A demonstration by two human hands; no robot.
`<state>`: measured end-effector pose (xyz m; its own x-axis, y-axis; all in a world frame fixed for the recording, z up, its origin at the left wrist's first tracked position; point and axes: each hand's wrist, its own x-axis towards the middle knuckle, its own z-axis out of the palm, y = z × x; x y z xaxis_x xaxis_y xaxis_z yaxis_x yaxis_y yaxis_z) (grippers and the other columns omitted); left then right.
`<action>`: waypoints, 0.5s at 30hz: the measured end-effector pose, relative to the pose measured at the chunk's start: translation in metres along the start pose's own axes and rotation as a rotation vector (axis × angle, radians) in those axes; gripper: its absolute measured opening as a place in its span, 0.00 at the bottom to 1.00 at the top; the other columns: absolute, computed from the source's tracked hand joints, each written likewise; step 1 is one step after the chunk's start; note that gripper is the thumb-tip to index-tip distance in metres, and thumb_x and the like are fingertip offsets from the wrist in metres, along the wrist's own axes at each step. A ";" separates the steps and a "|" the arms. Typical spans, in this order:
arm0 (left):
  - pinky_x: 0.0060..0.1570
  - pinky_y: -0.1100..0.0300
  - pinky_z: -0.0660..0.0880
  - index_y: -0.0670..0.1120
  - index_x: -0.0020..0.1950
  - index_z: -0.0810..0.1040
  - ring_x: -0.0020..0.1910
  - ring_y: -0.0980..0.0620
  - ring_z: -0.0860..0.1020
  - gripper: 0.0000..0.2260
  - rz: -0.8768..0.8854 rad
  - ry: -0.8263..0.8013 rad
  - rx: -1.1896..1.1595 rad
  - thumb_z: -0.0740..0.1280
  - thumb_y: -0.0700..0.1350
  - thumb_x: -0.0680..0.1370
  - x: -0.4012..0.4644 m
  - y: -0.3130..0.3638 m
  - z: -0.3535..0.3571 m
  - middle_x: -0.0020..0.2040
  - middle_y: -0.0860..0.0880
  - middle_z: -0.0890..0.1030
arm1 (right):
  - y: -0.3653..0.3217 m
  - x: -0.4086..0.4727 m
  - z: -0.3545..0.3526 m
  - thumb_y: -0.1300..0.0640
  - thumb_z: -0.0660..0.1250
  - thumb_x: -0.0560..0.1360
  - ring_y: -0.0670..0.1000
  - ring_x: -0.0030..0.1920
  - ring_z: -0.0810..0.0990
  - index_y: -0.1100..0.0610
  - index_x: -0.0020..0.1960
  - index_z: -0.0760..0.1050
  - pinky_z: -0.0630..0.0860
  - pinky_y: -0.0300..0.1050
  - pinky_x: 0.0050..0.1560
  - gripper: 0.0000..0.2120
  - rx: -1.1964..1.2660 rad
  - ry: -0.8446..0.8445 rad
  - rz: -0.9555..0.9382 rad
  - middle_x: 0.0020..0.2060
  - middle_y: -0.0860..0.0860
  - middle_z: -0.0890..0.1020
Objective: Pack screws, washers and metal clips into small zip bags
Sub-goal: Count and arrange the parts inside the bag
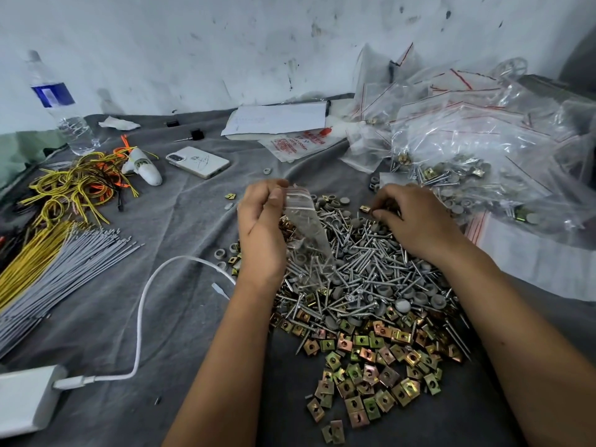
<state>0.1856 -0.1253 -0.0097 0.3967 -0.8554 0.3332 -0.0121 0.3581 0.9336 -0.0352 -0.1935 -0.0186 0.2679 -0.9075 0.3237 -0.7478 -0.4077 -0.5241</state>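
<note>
Nearest me, a white power adapter (24, 400) with its white cable (142, 304) sits at the lower left on the grey cloth (180, 321). Right of it, the metal clips (371, 375) lie scattered, brassy, merging upward into the screws (374, 262) and grey washers (385, 290) in one heap. My left hand (261, 227) pinches a small zip bag (306, 233) by its mouth, bag hanging over the heap with screws visible inside. My right hand (416, 221) rests on the far side of the heap, fingers curled down into the parts; I cannot tell if it holds anything. Far left are grey and yellow cable ties (48, 266). Further back: a white phone (197, 161), a water bottle (61, 104), papers (277, 119), and at the far right filled zip bags (477, 162) piled together.
</note>
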 end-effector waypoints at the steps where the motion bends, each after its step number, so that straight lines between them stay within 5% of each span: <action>1: 0.61 0.47 0.68 0.47 0.46 0.79 0.60 0.42 0.77 0.08 -0.015 0.050 -0.037 0.61 0.47 0.79 0.001 0.000 -0.001 0.56 0.44 0.81 | -0.001 0.000 0.001 0.59 0.70 0.79 0.43 0.42 0.80 0.50 0.50 0.78 0.72 0.36 0.39 0.05 0.060 0.020 -0.007 0.42 0.43 0.79; 4: 0.59 0.49 0.66 0.47 0.44 0.79 0.54 0.45 0.76 0.10 -0.018 0.181 -0.155 0.60 0.43 0.82 0.004 0.004 -0.006 0.52 0.45 0.81 | -0.005 0.000 0.001 0.62 0.70 0.79 0.33 0.46 0.80 0.50 0.53 0.81 0.70 0.22 0.40 0.08 0.237 0.060 -0.025 0.44 0.39 0.82; 8: 0.47 0.60 0.72 0.47 0.43 0.78 0.42 0.56 0.77 0.12 0.075 0.298 -0.279 0.59 0.42 0.84 0.010 0.030 -0.020 0.41 0.52 0.81 | -0.004 0.000 0.000 0.60 0.71 0.79 0.33 0.47 0.81 0.46 0.57 0.83 0.73 0.30 0.45 0.11 0.282 0.052 -0.012 0.45 0.34 0.81; 15: 0.54 0.62 0.69 0.49 0.45 0.77 0.49 0.58 0.74 0.07 0.365 0.245 -0.089 0.61 0.41 0.80 0.024 0.078 -0.047 0.48 0.52 0.79 | -0.004 0.000 -0.001 0.57 0.74 0.77 0.36 0.43 0.82 0.48 0.51 0.84 0.73 0.28 0.41 0.05 0.276 0.007 -0.006 0.42 0.40 0.85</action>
<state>0.2373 -0.1009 0.0650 0.5869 -0.5569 0.5877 -0.1165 0.6603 0.7419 -0.0325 -0.1918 -0.0156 0.2670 -0.9047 0.3319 -0.5520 -0.4259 -0.7169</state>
